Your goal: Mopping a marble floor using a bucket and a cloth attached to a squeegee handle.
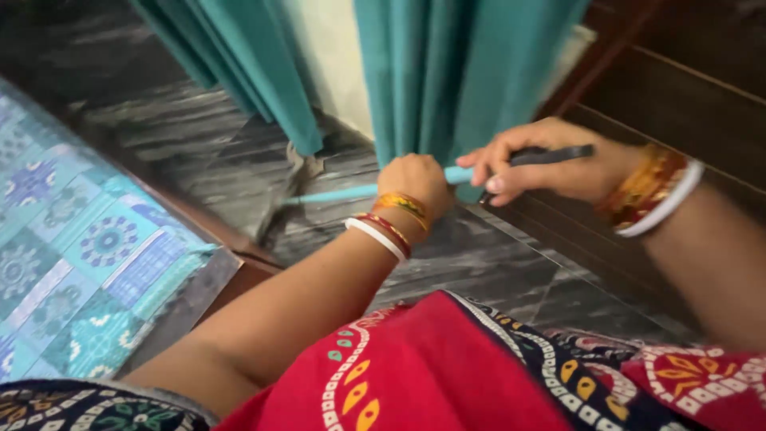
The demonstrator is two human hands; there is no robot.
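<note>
Two hands, left point(415, 185), right point(542, 164), gripping one mop handle point(459, 174), two teal curtains point(471, 72)

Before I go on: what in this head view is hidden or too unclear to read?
- Mop head: blurred, partly under the teal curtain.
- Handle middle: covered by left hand.
- Handle's dark end: wrapped by right hand fingers.
- Patterned bed cover: cut off at left edge.

Teal curtains point(471, 72) hang over a pale wall point(331, 56) — dark marbled floor point(199, 152) below, patterned blue bedspread point(72, 263) left, dark wooden furniture point(678, 88) right.
</note>
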